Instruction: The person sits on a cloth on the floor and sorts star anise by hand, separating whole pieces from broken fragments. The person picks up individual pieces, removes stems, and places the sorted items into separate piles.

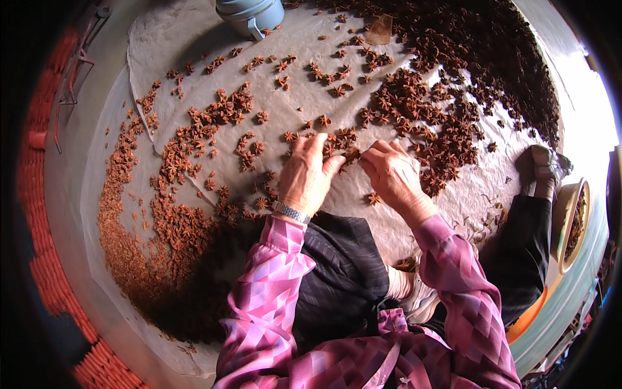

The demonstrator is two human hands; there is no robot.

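Observation:
Loose star anise (pixel 344 138) lies on a pale sheet (pixel 291 109) beneath and just beyond my hands. My left hand (pixel 306 175), with a metal-banded watch (pixel 290 212) at the wrist, hovers over some of it, thumb and index finger apart. Its thumb tip reaches a blurred brown piece (pixel 352 154), probably star anise. My right hand (pixel 392 172) has thumb and fingertips pinched together at that piece's other side. The fingers' undersides are hidden, so I cannot tell whether the left one grips anything. A single star anise (pixel 373 198) rests below the right fingers.
A dark heap of star anise (pixel 486 58) spreads at upper right. Reddish pieces (pixel 180 228) and finer fragments (pixel 114 209) lie at left. A light-blue lidded container (pixel 250 17) stands at the top. A tub (pixel 566 223) sits beyond my outstretched leg (pixel 527 243) at right.

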